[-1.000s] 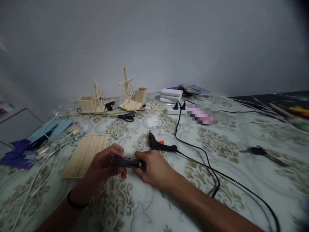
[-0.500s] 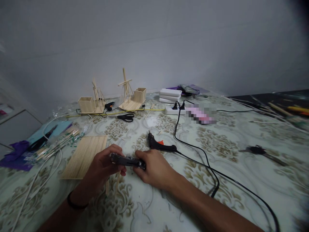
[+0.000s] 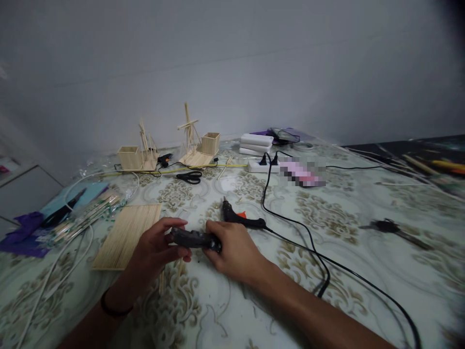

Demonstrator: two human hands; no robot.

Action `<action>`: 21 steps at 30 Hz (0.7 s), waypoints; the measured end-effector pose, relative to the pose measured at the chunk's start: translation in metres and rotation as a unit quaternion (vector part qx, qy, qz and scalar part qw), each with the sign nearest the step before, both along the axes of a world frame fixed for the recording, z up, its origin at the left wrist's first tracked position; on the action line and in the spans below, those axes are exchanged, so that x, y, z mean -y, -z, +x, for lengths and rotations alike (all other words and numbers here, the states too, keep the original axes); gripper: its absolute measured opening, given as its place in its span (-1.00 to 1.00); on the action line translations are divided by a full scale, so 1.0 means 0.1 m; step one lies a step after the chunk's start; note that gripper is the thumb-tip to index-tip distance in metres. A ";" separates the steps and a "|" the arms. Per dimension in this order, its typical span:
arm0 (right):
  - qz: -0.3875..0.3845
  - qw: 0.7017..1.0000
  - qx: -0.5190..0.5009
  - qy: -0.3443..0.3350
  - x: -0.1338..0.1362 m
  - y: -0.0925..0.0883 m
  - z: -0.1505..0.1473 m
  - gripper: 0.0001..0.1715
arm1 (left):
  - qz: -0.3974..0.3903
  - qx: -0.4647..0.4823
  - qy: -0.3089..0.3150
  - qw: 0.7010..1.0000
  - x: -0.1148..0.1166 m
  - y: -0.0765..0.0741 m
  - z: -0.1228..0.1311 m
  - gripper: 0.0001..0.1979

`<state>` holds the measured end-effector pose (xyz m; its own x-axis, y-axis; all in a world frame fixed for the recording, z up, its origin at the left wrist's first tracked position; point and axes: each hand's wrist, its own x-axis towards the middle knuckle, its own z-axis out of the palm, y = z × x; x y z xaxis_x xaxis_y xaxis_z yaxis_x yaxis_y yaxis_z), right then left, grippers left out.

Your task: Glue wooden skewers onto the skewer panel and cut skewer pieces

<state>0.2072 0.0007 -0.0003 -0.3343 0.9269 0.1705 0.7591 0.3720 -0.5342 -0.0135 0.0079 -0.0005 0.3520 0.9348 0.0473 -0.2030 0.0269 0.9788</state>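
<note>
Both my hands hold one dark, narrow hand tool just above the patterned tablecloth. My left hand pinches its left end with thumb and fingers. My right hand is wrapped round its right end. Thin wooden sticks lie on the cloth under my left hand. A flat mat of wooden sticks lies just left of that hand. A black glue gun with its cable lies right behind my right hand.
At the back stand two stick models with small boxes, black scissors, a white power strip and stacked white boxes. Loose sticks and packets lie at left, keys at right. Black cable crosses the cloth.
The tool has shifted slightly right and up between my hands. My left fingers have opened somewhat around its end; my right hand keeps its grip.
</note>
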 end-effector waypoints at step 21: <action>0.005 1.000 -0.004 -0.027 -0.01 0.03 0.01 -0.85 | 0.036 0.016 -0.054 0.998 -0.03 -0.05 0.04 -0.53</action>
<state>0.2078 0.0020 -0.0038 -0.3821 0.9060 0.1823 0.7339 0.4174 -0.5359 -0.0094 0.0111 0.0041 0.2457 0.9613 0.1250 -0.2323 -0.0668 0.9704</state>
